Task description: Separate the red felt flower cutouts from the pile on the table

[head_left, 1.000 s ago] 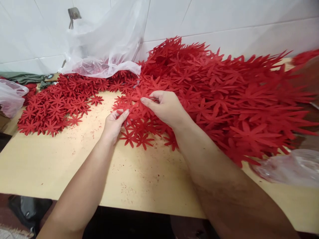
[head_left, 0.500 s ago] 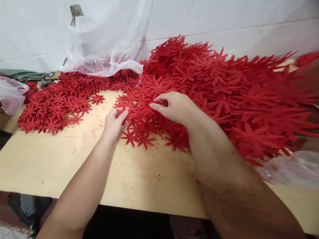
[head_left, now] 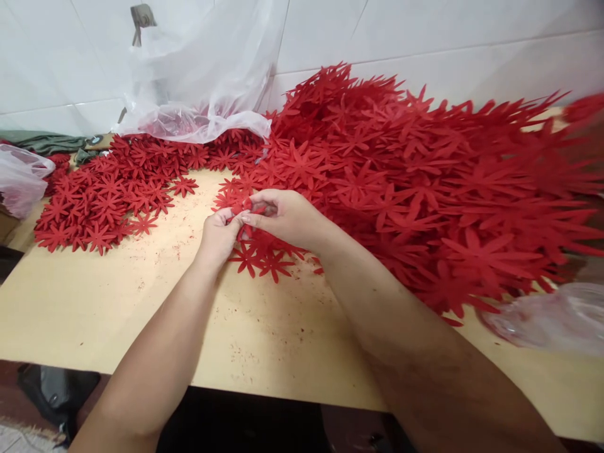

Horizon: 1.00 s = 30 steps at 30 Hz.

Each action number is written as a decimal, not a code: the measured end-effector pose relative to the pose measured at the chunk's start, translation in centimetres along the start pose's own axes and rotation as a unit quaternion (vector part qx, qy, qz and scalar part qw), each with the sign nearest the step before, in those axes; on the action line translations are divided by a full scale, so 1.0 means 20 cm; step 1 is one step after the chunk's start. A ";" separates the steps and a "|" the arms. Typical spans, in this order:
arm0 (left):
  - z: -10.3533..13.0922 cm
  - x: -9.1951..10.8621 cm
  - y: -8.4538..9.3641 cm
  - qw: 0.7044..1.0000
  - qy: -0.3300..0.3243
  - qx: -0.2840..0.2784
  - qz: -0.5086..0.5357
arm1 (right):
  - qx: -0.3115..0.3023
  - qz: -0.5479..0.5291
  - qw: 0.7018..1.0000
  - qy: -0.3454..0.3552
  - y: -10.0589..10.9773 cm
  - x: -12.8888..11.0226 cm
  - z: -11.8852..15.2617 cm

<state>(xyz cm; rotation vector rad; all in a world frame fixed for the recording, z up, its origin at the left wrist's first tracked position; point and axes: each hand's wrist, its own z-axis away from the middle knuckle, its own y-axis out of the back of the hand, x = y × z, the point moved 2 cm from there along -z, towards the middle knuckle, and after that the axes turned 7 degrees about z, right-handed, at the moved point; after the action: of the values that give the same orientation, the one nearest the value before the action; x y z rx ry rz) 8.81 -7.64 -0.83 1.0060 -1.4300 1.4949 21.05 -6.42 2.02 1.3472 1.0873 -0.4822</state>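
My left hand is closed, thumb against fingers, on a red flower-shaped cutout just over the table. My right hand meets it from the right, its fingers also pinched on red petals at the same spot. Fingers hide most of what they hold, so I cannot tell whether it is one cutout or a small stack. Below the hands lie loose red flower cutouts. To the right rises a big heap of red flower cutouts, its near edge under my right wrist.
A lower pile of red cutouts spreads over the left of the wooden table. Behind it, a translucent plastic bag leans on the tiled wall. Another clear bag lies at the right, and a plastic bag is far left.
My right hand has moved left, from the edge of the big heap to my left hand, and both now touch at the held red petals. My left hand has hardly moved.
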 end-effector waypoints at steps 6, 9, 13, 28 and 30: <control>0.01 -0.01 0.02 0.999 0.015 0.039 0.028 | -0.017 -0.074 0.997 0.010 0.00 0.00 -0.01; 0.03 0.00 0.01 0.998 0.022 0.005 0.059 | 0.031 -0.070 0.997 -0.006 0.02 0.02 -0.02; 0.04 0.00 -0.02 0.996 0.016 -0.059 0.068 | 0.116 -0.060 0.991 -0.015 0.03 0.03 -0.03; 0.01 0.00 0.03 0.994 0.020 0.097 0.055 | 0.173 0.041 0.984 -0.020 0.10 0.01 -0.02; 0.01 0.01 0.04 0.991 0.027 0.101 0.078 | 0.154 0.030 0.987 -0.018 0.10 -0.01 -0.01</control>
<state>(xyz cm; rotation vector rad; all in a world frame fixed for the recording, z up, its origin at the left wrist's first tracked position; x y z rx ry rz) 7.97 -7.89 -0.81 0.9835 -1.3641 1.7959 22.46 -5.92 3.26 1.6289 0.9657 -0.6471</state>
